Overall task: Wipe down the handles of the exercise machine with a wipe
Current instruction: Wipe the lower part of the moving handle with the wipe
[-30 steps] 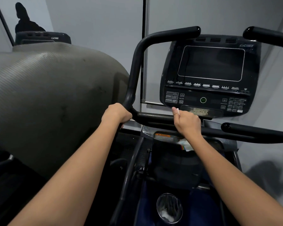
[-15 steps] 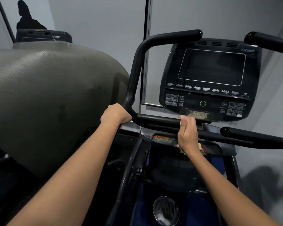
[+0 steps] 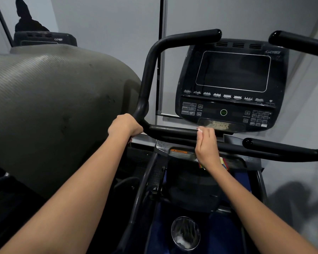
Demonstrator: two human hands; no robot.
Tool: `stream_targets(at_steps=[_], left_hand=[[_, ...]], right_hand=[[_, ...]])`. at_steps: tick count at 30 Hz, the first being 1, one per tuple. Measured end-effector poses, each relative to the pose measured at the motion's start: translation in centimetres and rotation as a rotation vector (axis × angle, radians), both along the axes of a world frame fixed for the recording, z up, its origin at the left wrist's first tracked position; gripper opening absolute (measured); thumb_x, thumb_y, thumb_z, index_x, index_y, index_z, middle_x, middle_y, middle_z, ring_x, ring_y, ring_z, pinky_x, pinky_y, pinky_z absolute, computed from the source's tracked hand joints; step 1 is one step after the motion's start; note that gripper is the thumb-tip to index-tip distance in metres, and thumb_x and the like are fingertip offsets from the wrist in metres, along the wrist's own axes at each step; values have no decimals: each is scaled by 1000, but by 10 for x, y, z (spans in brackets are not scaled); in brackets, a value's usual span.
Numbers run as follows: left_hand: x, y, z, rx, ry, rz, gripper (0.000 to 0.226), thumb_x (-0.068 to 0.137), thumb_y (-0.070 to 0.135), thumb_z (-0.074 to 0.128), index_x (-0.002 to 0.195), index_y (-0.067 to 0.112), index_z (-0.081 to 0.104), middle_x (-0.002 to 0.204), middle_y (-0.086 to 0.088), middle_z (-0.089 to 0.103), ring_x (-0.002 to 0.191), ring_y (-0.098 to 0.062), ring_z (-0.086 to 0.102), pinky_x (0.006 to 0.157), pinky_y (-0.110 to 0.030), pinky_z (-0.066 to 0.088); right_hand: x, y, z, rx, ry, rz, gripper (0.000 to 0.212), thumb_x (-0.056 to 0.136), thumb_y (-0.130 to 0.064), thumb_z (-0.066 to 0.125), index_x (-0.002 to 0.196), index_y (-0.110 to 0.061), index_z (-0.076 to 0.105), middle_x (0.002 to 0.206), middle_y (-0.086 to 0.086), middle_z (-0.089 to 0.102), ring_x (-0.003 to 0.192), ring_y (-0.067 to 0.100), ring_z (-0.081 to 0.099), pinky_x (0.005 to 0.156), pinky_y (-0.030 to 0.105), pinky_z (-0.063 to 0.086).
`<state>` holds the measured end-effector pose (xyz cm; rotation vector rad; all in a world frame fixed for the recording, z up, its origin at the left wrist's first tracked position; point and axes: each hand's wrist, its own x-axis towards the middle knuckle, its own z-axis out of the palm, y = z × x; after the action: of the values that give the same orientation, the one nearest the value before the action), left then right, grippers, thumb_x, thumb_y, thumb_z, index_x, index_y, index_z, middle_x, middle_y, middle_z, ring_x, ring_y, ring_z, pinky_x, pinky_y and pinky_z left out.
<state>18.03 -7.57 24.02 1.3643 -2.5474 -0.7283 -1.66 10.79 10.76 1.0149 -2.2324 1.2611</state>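
Compared with a second ago, the right hand has slid a bit along the horizontal crossbar and turned more edge-on, while the left hand hasn't budged from the bend where the left upright handle meets that bar. Right hand is curled round the crossbar with the wipe pinched in it; only a tiny white scrap pokes out by the fingertips, just under the bottom edge of the console. Left hand is wrapped tight on the bar, no wipe in it as far as I can see. My guess is we're somewhere mid-job: the middle of the crossbar is getting done right now, but nothing looks visibly wet or shiny so I can't tell what's finished. Still probably left: the upper left handle, the upper right handle and the lower right handle. Count: two hands, one wipe, one console, four handle sections showing, one cup holder.
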Motion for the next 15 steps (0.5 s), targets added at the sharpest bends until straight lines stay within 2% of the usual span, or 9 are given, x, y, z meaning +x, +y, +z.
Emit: stream_targets(at_steps=[2,4,6,8,9,11,13,15], left_hand=[[0,0,0,-13,-6,2,16,81,14,52,76,5,65,65,-8,66,46,-22,59,48,-23,44],[1,1,-1,-27,-13,5,16,82,15,52,73,6,63,62,-7,65,42,-20,57,46,-22,41],[1,2,0,-39,-20,7,17,82,14,52,72,6,62,63,-7,65,44,-21,57,46,-22,40],[1,3,0,-40,-19,11,17,82,15,52,76,6,65,66,-8,67,47,-21,58,46,-23,40],[1,3,-1,-38,-18,11,17,82,15,53,79,5,66,67,-8,67,47,-22,59,46,-23,41],[1,2,-1,-23,-12,11,16,81,14,53,81,5,66,68,-9,68,48,-22,60,47,-23,42],[1,1,-1,-6,-10,8,16,80,12,52,81,4,66,69,-10,69,49,-23,61,49,-24,44],[0,0,-2,3,-8,5,17,80,13,52,83,4,66,73,-11,69,56,-26,63,53,-27,47]], right_hand=[[4,-1,11,-27,-69,-19,30,109,-24,31,106,-10,57,101,8,52,90,14,44,85,30,37],[-4,-7,24,34,-208,-96,39,109,-24,27,98,-4,58,94,11,56,87,22,47,78,34,34],[-19,-12,37,85,-440,-157,52,107,-26,21,99,5,61,97,21,62,96,32,57,88,39,44],[-27,-14,38,116,-534,-209,57,104,-30,18,99,7,61,103,30,66,101,43,63,93,50,50],[-23,-14,38,138,-478,-211,53,105,-29,18,95,3,58,99,29,66,96,43,63,90,48,50],[-10,-9,25,95,-270,-172,38,109,-25,22,91,-7,51,91,17,59,85,33,54,79,35,39],[7,0,10,-38,-87,-64,29,110,-23,29,102,-11,54,97,5,49,88,17,45,82,28,36],[11,4,1,-69,5,-5,28,110,-24,33,118,-11,56,107,-1,45,93,9,45,89,22,37]])
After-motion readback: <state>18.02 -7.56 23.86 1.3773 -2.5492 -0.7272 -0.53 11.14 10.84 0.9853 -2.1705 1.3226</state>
